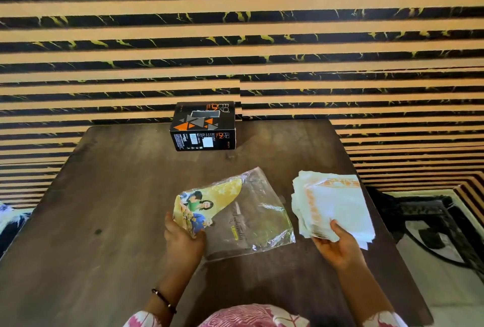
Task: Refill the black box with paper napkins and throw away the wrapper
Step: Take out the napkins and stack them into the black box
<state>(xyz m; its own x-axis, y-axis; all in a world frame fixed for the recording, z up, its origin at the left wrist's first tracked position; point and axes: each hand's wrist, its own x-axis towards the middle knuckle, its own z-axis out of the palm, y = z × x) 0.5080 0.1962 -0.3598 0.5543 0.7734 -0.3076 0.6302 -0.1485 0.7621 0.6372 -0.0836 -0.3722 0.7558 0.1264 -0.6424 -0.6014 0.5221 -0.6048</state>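
Napkins [331, 204] are out of the wrapper [235, 212]; unpacking judged done. The right hand [336, 244] grips the stack at near right of the table [104, 195]. The left hand [183, 237] pinches the flattened wrapper at near centre. The black box [204, 126] stands at the far edge, unfilled. Refilling and disposal remain.

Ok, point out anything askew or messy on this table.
The napkin stack in the right hand is fanned and uneven, edges splayed. The empty wrapper, pinched by the left hand, lies crumpled. The black box looks intact.
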